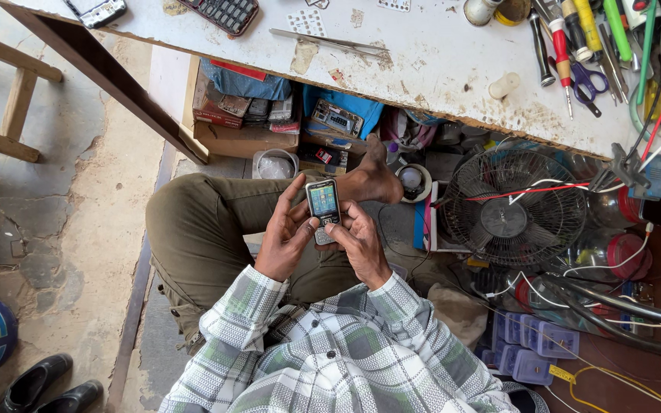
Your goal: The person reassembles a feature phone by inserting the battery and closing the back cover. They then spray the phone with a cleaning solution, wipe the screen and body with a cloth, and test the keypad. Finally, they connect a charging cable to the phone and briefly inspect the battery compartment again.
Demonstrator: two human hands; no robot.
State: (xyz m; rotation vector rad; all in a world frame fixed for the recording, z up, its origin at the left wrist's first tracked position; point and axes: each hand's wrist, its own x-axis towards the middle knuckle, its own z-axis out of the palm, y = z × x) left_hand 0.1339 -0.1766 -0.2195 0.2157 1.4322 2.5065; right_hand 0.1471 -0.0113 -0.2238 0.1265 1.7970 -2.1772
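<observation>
Both hands grasp a small candybar phone over the person's lap: the left hand wraps its left side, the right hand cups it from the right with the thumb on the keypad. Its screen is lit. Beyond it, the white surface carries screwdrivers near its far right corner, and a small fan stands beneath that edge.

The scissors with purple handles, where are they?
In the head view, the scissors lie at the worktable's right end, beside the screwdrivers.
</observation>
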